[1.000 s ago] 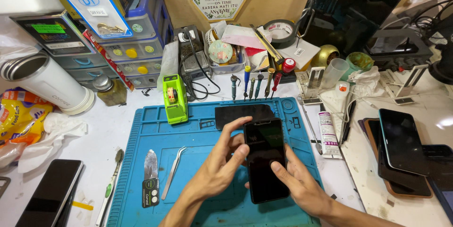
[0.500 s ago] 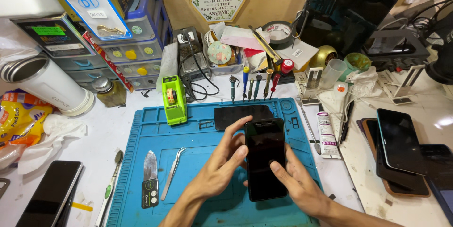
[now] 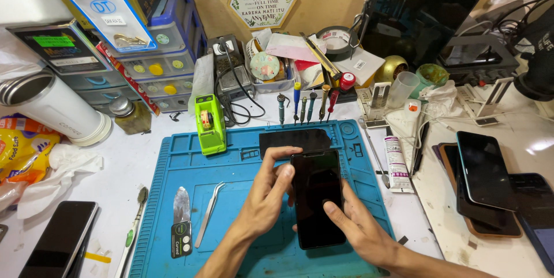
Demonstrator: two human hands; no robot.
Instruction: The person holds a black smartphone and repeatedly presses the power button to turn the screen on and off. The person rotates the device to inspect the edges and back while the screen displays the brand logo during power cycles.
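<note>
Both hands hold a black phone over the blue work mat on the bench. The left hand grips the phone's left edge, its fingers curled over the top corner. The right hand cradles the lower right side from beneath, with the thumb pressed on the dark screen. Just behind the phone lies a dark flat panel. To the left on the mat rest metal tweezers and a flat metal pry blade. A green tape dispenser stands at the mat's far edge, and more phones are stacked well off to the right.
</note>
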